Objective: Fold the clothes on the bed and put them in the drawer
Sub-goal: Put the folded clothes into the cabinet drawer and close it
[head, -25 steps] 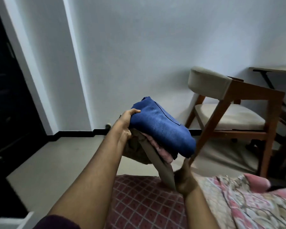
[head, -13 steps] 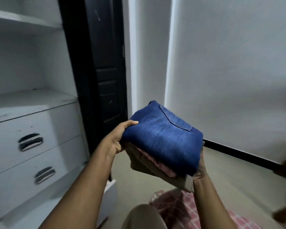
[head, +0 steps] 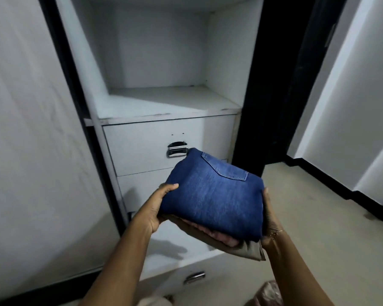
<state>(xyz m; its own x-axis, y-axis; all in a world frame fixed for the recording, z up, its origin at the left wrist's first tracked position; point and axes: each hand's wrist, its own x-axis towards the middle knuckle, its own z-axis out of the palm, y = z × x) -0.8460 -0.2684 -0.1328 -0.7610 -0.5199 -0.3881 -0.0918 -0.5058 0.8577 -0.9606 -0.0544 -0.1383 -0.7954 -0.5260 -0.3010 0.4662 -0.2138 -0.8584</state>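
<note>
A stack of folded clothes is held in front of me: folded blue jeans (head: pixel 212 195) on top, a pink garment (head: pixel 221 238) under them and a khaki garment (head: pixel 248 250) at the bottom. My left hand (head: pixel 157 206) grips the stack's left edge, thumb on the jeans. My right hand (head: pixel 269 219) grips the right edge, fingers underneath. Below the stack the bottom drawer (head: pixel 181 257) of the white wardrobe stands pulled out, its inside partly hidden by my arms and the clothes.
Two shut drawers sit above, the upper drawer (head: pixel 142 146) with a chrome handle (head: pixel 177 149). An open shelf (head: pixel 168 102) is above them. A white wardrobe door (head: pixel 31 151) stands to the left, a dark doorway (head: pixel 274 85) to the right, beige floor (head: pixel 318 217) beyond.
I have turned left from the bed and chair to face the wardrobe. The stack stays in both hands and now hangs over the pulled-out bottom drawer.
</note>
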